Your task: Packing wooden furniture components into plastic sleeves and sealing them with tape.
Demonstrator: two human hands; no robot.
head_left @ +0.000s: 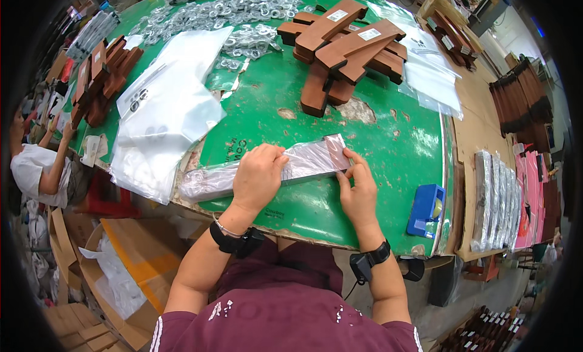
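Note:
A long flat bar wrapped in clear plastic (311,158) lies across the green table in front of me. My left hand (260,177) is closed over its middle, with the fingers pressed together on the plastic. At the bar's right end, my right hand (358,193) grips the wrapped edge between thumb and fingers. The wrapping bunches loosely past the bar's left end. Beyond it is a crossed stack of brown wooden bars (340,45) with white labels.
A blue tape dispenser (426,211) stands at the table's right. Clear plastic bags (164,109) lie at the left, with small bagged metal parts (243,12) behind. An open cardboard box (130,273) sits below the left edge. Another person (42,170) works at far left.

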